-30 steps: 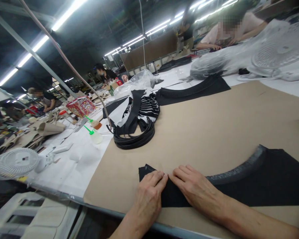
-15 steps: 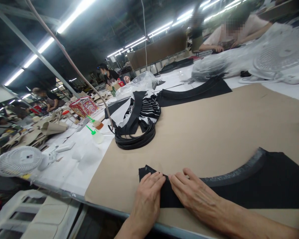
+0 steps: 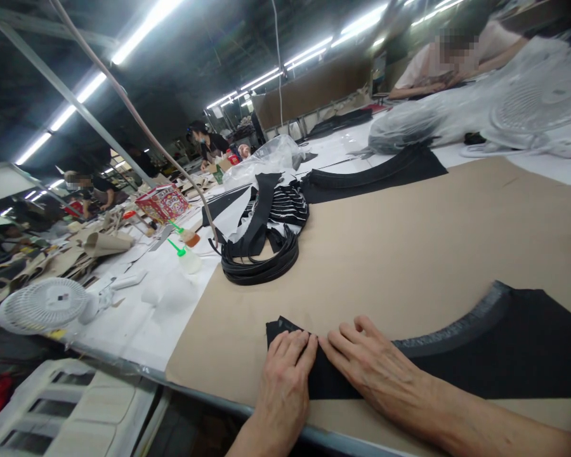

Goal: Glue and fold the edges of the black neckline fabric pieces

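Observation:
A black curved fabric piece (image 3: pixel 504 349) lies on brown paper (image 3: pixel 409 254) at the near edge of the table. My left hand (image 3: pixel 285 374) lies flat on its left end, fingers stretched out together. My right hand (image 3: pixel 375 368) presses flat on the fabric just beside it, fingers spread, with the fingertips of both hands almost touching. Neither hand holds anything. The fabric's inner curved edge has a greyish band (image 3: pixel 461 324).
A coil of black strips (image 3: pixel 259 263) and striped fabric (image 3: pixel 285 206) lie further back. Two glue bottles with green tips (image 3: pixel 185 257), a small white fan (image 3: pixel 42 304), a colourful box (image 3: pixel 162 202) sit left. Another fan (image 3: pixel 537 101) and plastic bags stand at back right. Other people work at distant tables.
Both hands stay flat on the fabric's left end and have shifted only slightly. The camera has drifted a little.

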{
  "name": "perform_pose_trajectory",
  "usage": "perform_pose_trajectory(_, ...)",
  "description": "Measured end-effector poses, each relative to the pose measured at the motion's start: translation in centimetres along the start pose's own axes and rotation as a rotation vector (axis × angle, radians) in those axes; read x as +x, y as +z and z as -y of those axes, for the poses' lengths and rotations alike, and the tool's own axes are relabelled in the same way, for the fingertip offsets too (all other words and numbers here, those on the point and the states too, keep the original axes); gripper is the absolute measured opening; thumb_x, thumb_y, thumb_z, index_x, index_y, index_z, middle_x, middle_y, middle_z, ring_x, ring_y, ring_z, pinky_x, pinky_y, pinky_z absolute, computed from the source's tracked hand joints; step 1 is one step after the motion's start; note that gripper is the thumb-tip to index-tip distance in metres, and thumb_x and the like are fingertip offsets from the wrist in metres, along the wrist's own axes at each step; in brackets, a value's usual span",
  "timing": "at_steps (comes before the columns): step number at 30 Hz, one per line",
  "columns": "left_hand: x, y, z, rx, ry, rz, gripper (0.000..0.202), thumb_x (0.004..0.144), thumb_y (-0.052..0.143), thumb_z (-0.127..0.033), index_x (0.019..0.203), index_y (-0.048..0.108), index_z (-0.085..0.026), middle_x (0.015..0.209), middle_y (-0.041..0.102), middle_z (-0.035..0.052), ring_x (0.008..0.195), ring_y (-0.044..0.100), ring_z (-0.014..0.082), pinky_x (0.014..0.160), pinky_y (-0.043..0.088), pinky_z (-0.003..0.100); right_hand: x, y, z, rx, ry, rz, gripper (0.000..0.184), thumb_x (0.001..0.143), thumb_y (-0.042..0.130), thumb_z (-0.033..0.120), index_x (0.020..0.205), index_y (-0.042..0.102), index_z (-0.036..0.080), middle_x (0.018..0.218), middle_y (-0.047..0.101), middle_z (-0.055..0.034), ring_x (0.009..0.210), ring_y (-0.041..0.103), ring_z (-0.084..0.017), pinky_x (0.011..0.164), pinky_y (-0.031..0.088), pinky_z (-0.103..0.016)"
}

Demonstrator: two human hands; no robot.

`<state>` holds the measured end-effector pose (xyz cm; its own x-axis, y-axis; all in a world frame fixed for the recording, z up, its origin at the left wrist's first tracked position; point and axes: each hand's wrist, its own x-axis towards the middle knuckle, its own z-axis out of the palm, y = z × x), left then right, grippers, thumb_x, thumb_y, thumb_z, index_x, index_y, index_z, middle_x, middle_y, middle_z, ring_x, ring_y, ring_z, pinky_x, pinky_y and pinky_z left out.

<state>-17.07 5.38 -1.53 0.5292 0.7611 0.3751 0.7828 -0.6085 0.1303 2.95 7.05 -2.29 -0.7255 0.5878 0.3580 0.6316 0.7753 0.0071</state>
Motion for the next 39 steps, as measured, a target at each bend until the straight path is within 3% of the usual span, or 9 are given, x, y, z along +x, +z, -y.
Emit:
perform_pose_trajectory(5,0.2,0.0,-0.3,-0.014,-0.020,0.016,0.044,0.088,0.036,-0.004,0.125,0.056,-0.016,0.114,0.065,0.0094,0.105,0.058,0.0207,0.097,0.047,0.041,-0.3,0.1,-0.1,0.051,0.036,-0.005,0.041,0.081,0.048,-0.002,0.117,0.054,0.016,0.097,0.057,-0.0054,0.087,0.051,-0.024,0.086,0.036,-0.045)
perform_pose_trajectory(8,0.1,0.2,-0.4,0.041,0.007,-0.012,0.048,0.086,0.035,-0.002,0.128,0.054,-0.015,0.119,0.063,0.0104,0.110,0.056,0.0224,0.099,0.045,0.043,-0.2,-1.1,-0.8,0.168,0.123,0.057,0.039,0.083,0.048,0.002,0.117,0.053,0.020,0.095,0.058,-0.0043,0.084,0.052,-0.023,0.080,0.037,-0.041)
perform_pose_trajectory(11,-0.3,0.1,-0.2,0.040,0.002,-0.011,0.050,0.085,0.034,0.000,0.128,0.053,-0.017,0.120,0.063,0.0086,0.111,0.057,0.0218,0.099,0.044,0.045,-0.1,-3.0,-1.9,0.274,0.239,0.144,0.026,0.084,0.056,0.012,0.108,0.054,0.019,0.096,0.060,-0.0055,0.088,0.054,-0.024,0.083,0.036,-0.044)
perform_pose_trajectory(15,-0.2,-0.4,0.0,-0.041,-0.128,-0.017,0.032,0.091,0.043,-0.009,0.115,0.061,-0.021,0.112,0.064,0.0068,0.105,0.058,0.0205,0.093,0.046,0.043,0.0,-4.9,-3.1,0.407,0.290,0.293,0.018,0.082,0.064,0.021,0.099,0.057,0.018,0.098,0.062,-0.0066,0.093,0.056,-0.026,0.087,0.035,-0.045)
perform_pose_trajectory(18,1.0,-0.4,-1.0,-0.097,-0.227,-0.028,0.026,0.088,0.053,-0.014,0.110,0.063,-0.023,0.114,0.062,0.0071,0.108,0.056,0.0234,0.094,0.044,0.046,0.1,-5.0,-3.7,0.445,0.313,0.332,0.018,0.080,0.064,0.022,0.096,0.058,0.019,0.097,0.062,-0.0066,0.094,0.056,-0.026,0.087,0.036,-0.044)
perform_pose_trajectory(21,2.8,-0.4,-2.6,-0.208,-0.263,0.086,0.031,0.083,0.055,-0.010,0.109,0.062,-0.024,0.107,0.064,0.0050,0.106,0.056,0.0232,0.093,0.043,0.045,0.2,-4.7,-4.1,0.445,0.338,0.351,0.014,0.078,0.064,0.022,0.091,0.060,0.018,0.094,0.062,-0.0068,0.091,0.057,-0.026,0.084,0.038,-0.043)
perform_pose_trajectory(26,5.3,-0.4,-3.9,-0.279,-0.293,0.252,0.029,0.075,0.052,-0.001,0.090,0.065,-0.023,0.093,0.064,0.0012,0.096,0.056,0.0209,0.087,0.043,0.040,0.3,-5.1,-4.5,0.448,0.350,0.373,0.009,0.074,0.063,0.016,0.083,0.062,0.019,0.090,0.063,-0.0063,0.086,0.059,-0.024,0.077,0.039,-0.036)
perform_pose_trajectory(34,6.8,-0.5,-4.3,-0.276,-0.268,0.330,0.038,0.065,0.046,0.005,0.082,0.069,-0.021,0.084,0.065,0.0019,0.086,0.059,0.0199,0.077,0.047,0.033,-0.6,-5.1,-4.9,0.526,0.285,0.326,0.014,0.071,0.057,0.008,0.077,0.061,0.020,0.081,0.067,-0.0017,0.079,0.061,-0.020,0.069,0.040,-0.028)
perform_pose_trajectory(39,6.7,-0.5,-4.7,-0.280,-0.260,0.319,0.038,0.072,0.045,0.004,0.084,0.070,-0.022,0.086,0.067,0.0017,0.086,0.061,0.0180,0.079,0.049,0.030,-1.7,-4.7,-4.9,0.542,0.243,0.272,0.015,0.078,0.055,0.006,0.085,0.059,0.019,0.087,0.064,-0.0030,0.084,0.059,-0.019,0.075,0.041,-0.028)
